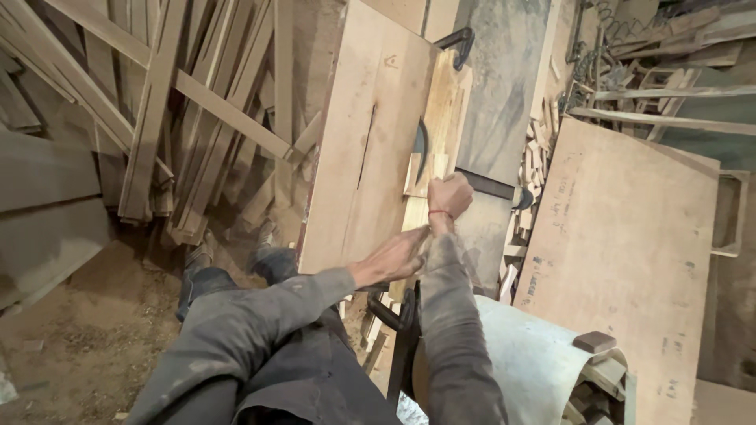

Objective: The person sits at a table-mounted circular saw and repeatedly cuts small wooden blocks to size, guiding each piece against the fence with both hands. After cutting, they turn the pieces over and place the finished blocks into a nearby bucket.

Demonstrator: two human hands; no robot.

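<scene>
my right hand (pixel 450 195) fingers closed on wood strip (pixel 416 211) near saw blade (pixel 421 149); my left hand (pixel 394 258) fingers flat, pressing strip's near end on the counter (pixel 354 157)

Pale wooden strip (pixel 415 211) lies flat beside saw blade (pixel 420 149).

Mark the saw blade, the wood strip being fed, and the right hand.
saw blade (pixel 421 149), head view, on its dark curved edge above the table.
wood strip (pixel 415 211), head view, on its pale top face.
right hand (pixel 450 195), head view, on the knuckles.

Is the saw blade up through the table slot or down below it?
Up: the saw blade curves above the table, just ahead of the right hand.
</scene>
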